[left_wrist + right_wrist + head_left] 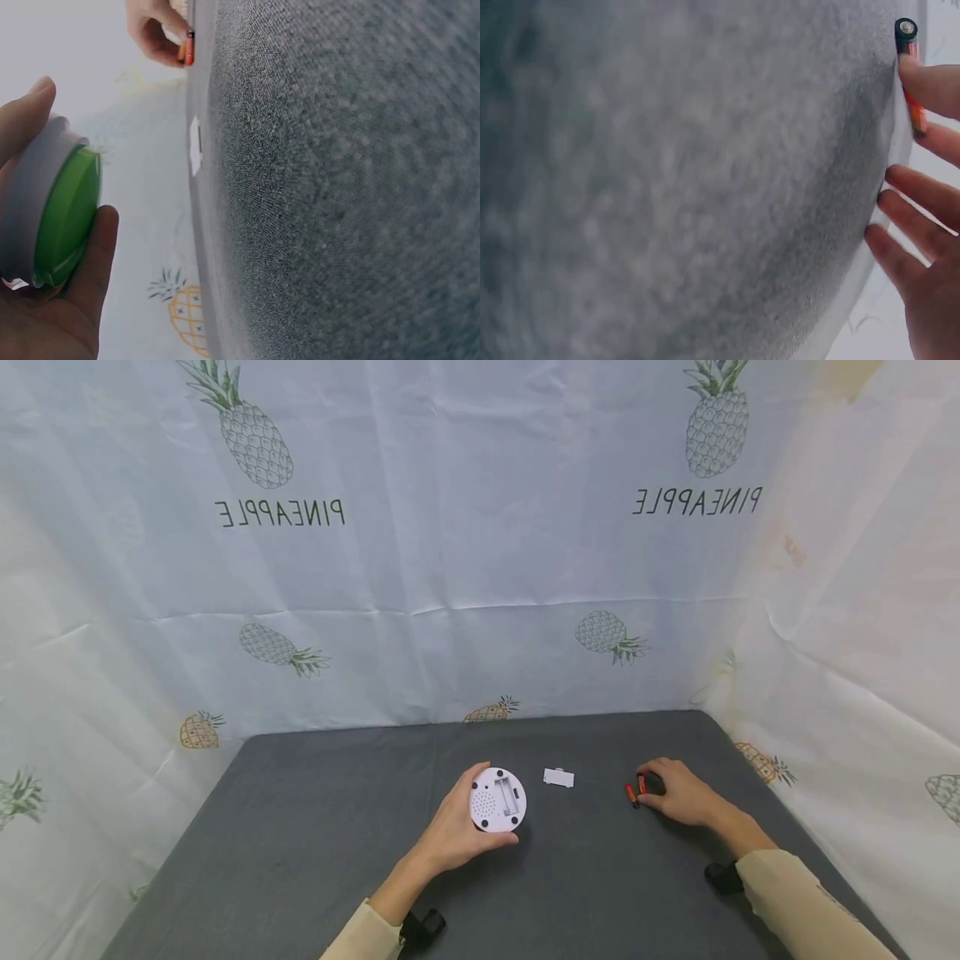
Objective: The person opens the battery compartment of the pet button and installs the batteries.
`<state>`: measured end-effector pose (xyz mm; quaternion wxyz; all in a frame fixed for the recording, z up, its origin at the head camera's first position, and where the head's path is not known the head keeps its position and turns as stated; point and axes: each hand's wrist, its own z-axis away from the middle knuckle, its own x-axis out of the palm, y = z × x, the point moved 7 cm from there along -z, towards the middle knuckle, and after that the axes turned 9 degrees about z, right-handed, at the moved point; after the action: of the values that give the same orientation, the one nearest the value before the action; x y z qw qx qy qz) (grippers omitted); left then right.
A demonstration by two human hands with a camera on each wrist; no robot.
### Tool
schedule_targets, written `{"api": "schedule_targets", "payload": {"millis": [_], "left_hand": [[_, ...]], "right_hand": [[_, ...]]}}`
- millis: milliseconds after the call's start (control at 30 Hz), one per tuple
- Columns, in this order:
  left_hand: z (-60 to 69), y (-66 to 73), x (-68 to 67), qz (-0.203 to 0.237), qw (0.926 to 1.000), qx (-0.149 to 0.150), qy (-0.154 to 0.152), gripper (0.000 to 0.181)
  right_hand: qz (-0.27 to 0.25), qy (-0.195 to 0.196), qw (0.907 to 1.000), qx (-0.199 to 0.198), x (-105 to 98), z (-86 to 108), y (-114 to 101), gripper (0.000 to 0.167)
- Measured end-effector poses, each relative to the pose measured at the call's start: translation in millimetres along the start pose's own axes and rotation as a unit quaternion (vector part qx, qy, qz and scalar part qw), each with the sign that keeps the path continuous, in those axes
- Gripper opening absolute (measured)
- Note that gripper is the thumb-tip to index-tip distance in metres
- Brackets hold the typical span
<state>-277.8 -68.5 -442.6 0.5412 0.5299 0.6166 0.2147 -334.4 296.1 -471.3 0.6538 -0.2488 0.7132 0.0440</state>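
Observation:
My left hand (453, 827) grips a round white device (489, 810), its back turned up and its battery slot (507, 796) uncovered, with no battery in it. Its green front (71, 214) shows in the left wrist view. Over on the right, my right hand (681, 792) pinches a red-and-black battery (910, 79) between thumb and forefinger, low over the table. A second red battery (631, 793) lies right beside it. The other fingers (922, 191) of that hand are spread towards the tabletop.
A small white battery cover (558, 777) lies on the dark grey table (322, 835) between the two hands. Pineapple-printed white cloth (450, 543) hangs behind the table and at both sides. Each wrist wears a black camera mount.

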Motion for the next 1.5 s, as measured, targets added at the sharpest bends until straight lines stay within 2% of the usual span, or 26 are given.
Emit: {"api": "schedule_targets", "payload": {"millis": [133,367,700,1167,1500], "left_hand": [[0.0,-1.1,1.5,0.001,1.0000,0.001,-0.004,0.107],[-1.0,-1.6,2.8,0.003,0.9999,0.007,-0.008,0.107],[-0.7,-0.8,3.8,0.003,0.9999,0.003,-0.014,0.108],[1.2,-0.4,5.0,0.008,0.9998,-0.003,-0.016,0.108],[0.9,-2.4,5.1,0.017,0.9996,-0.012,-0.019,0.108]], "right_hand": [[-0.038,0.014,0.9990,0.018,-3.2,-0.3,-3.0,0.050],[-0.105,0.032,0.9928,0.048,-5.5,-3.0,-16.8,0.048],[-0.194,0.041,0.9792,0.042,-5.1,-10.0,-49.4,0.049],[-0.256,0.045,0.9649,0.035,-0.4,-18.2,-97.1,0.043],[-0.306,0.069,0.9495,0.001,-4.9,-22.8,-134.6,0.036]]}}
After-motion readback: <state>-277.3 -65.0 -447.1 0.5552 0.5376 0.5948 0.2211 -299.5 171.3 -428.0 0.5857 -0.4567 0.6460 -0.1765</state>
